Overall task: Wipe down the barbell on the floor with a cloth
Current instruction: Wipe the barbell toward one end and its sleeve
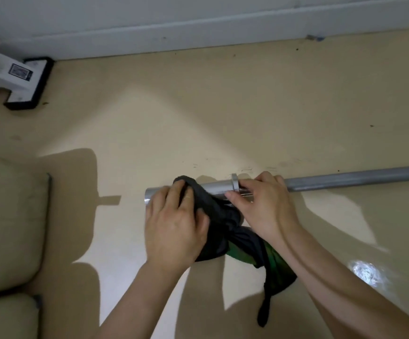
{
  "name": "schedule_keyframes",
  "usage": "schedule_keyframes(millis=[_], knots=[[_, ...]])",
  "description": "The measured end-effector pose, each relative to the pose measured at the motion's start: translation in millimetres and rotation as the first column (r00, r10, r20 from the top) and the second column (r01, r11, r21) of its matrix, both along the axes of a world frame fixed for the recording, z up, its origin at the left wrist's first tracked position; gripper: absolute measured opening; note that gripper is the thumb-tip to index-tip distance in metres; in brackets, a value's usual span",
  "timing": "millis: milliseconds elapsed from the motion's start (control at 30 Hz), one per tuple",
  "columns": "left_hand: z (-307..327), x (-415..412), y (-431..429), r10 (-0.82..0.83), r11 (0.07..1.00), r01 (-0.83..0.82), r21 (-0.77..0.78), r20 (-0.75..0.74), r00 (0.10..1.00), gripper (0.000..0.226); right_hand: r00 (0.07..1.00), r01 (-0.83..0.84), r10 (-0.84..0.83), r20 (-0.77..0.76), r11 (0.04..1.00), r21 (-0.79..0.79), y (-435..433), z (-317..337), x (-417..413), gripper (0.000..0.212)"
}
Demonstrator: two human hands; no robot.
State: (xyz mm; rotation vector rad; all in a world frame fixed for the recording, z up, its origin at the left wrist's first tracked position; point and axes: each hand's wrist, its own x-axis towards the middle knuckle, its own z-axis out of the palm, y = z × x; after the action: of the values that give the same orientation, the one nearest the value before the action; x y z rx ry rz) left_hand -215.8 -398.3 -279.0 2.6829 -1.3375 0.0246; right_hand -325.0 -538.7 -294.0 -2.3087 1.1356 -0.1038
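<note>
Left hand (174,226) and right hand (264,204) both clamped at the barbell (345,181) end, on the floor (223,118), centre frame.
We find the left hand gripping the dark cloth (213,209) over the sleeve (216,187); the right grasps bare bar just right of the collar (234,183). The long axis runs nearly level to the right edge; the remaining length, we judge, lies past the right hand.

Pretty dim overall tbh, just one bright wedge of light across the middle of the floor (164,123), hard-edged dark shadows left and bottom, a white glare spot (367,272) low right, some shine on the barbell (218,187) chrome, soft smeary detail, and the baseboard (223,37) bowing from wide-angle distortion
</note>
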Motion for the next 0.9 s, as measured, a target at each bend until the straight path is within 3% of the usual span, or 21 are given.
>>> schedule_keyframes(millis=[100,200,267,333,400,467,533,600,700,733,800,833,900], knots=[[-12.9,-6.7,-28.2,-0.206,0.978,0.202,-0.062,-0.075,0.976,0.039,1.000,0.011,-0.011,-0.008,1.000,-0.024,3.8,3.9,9.8,0.029],[-27.5,3.1,-22.1,-0.335,0.941,0.332,-0.065,-0.037,0.942,0.039,1.000,0.000,0.000,0.005,0.998,-0.064,10.0,4.6,10.5,0.024],[-21.1,17.0,-4.4,-0.231,0.969,0.226,-0.099,-0.032,0.973,0.038,0.999,0.001,0.003,0.037,0.995,-0.101,12.7,5.3,9.4,0.025],[-13.1,25.2,6.3,-0.128,0.975,0.116,-0.188,-0.056,0.990,0.029,0.998,0.000,0.006,0.066,0.995,-0.096,16.2,6.9,10.9,0.040],[-1.7,25.0,5.1,-0.038,0.966,-0.009,-0.260,-0.177,0.984,0.014,0.990,-0.005,0.024,0.138,0.991,-0.136,26.0,10.4,13.8,0.045],[13.2,22.5,1.0,0.073,0.918,-0.247,-0.309,-0.481,0.874,0.013,0.970,-0.013,0.053,0.239,0.986,-0.163,43.1,13.0,13.3,0.035],[27.9,20.1,1.9,0.015,0.825,-0.454,-0.337,-0.790,0.613,0.016,0.959,-0.059,0.077,0.272,0.996,-0.073,60.4,15.1,10.4,0.030],[41.8,16.7,7.9,-0.052,0.767,-0.523,-0.372,-0.849,0.526,0.018,0.944,-0.037,-0.031,0.329,0.979,0.200,67.4,22.0,9.6,0.016],[57.3,12.5,22.7,-0.020,0.675,-0.568,-0.471,-0.781,0.624,0.016,0.927,-0.004,-0.226,0.298,0.791,0.612,61.7,41.6,8.3,0.009],[60.9,12.2,28.6,0.012,0.678,-0.519,-0.521,-0.697,0.717,0.016,0.939,-0.043,-0.210,0.272,0.714,0.699,58.6,49.0,5.5,0.013],[70.3,11.9,41.9,0.063,0.780,-0.325,-0.534,-0.449,0.891,0.016,0.956,-0.160,-0.092,0.277,0.629,0.761,54.1,63.7,-3.1,0.016],[76.7,11.4,46.6,0.052,0.836,-0.265,-0.480,-0.413,0.909,0.015,0.957,-0.209,-0.028,0.290,0.626,0.751,51.6,68.8,-7.3,0.017],[89.6,15.4,54.3,0.044,0.941,-0.233,-0.246,-0.594,0.803,0.017,0.955,-0.244,0.029,0.297,0.648,0.722,44.6,75.0,-15.2,0.015]])
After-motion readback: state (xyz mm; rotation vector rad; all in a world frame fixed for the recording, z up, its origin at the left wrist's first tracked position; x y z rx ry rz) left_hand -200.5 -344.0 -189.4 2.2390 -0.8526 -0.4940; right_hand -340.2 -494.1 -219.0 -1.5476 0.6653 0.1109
